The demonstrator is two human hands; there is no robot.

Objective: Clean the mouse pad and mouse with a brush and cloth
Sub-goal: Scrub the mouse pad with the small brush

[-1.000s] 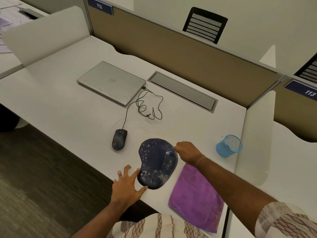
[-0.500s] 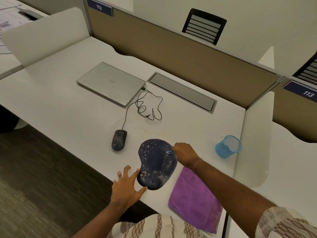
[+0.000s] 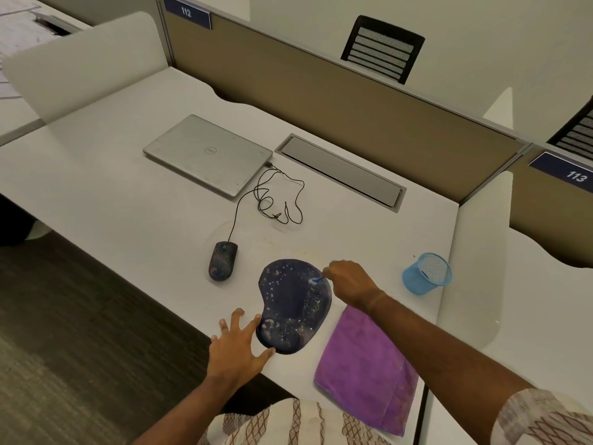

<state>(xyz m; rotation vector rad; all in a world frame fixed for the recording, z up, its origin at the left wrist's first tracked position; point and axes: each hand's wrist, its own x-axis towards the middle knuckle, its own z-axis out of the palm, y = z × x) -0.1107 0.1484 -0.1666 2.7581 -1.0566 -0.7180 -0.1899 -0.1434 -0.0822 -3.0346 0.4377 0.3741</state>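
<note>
1. On the white desk [image 3: 128, 203], a purple cloth [image 3: 362, 364] lies flat and untouched, just right of the mouse pad.
2. The dark mouse pad [image 3: 288, 303] sits near the front edge, and brushing it appears to be the step in hand. The left hand [image 3: 234, 348], fingers spread, steadies its near end.
3. The mouse [image 3: 223, 261] sits apart to the left.
4. The right hand [image 3: 348, 281] pinches a small blue brush [image 3: 316, 280], handle mostly hidden. The next move likely calls for strokes across the pad.

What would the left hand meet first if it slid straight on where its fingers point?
The mouse pad: thumb and forefinger of the left hand look to touch its near-left edge. The other fingers point along bare desk between pad and mouse, which seems just left of that line.
</note>
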